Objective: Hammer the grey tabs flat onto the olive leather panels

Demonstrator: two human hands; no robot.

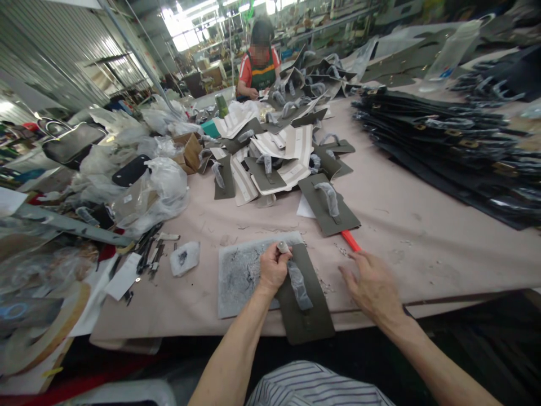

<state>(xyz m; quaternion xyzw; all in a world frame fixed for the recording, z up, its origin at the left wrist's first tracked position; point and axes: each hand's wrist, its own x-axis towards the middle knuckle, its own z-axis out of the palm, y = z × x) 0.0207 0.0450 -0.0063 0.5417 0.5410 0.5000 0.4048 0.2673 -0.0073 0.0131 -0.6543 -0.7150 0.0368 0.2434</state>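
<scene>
My left hand point(274, 268) is closed round a short, pale cylindrical tool point(283, 247) with a round end facing up; its lower part is hidden by my fingers. Under that hand lies a dark olive-grey bag panel point(316, 318) with a plastic-wrapped handle point(300, 287) on it. The panel partly overlaps a worn, grey-white work slab point(236, 276). My right hand point(376, 287), slightly blurred, hovers palm down over the table with thumb and fingers apart. Its fingertips are close to the end of a red bar-like handle point(350, 241); whether they touch cannot be made out. Another panel point(315, 200) covers the handle's far end.
Several panels with wrapped handles are heaped further back point(279, 163). Black bag pieces point(448, 146) form a tall stack at right. Hand tools point(153, 254) and a small plastic-wrapped packet point(185, 258) lie left. Small metal bits point(341, 250) are scattered nearby. A co-worker point(258, 62) sits across the table.
</scene>
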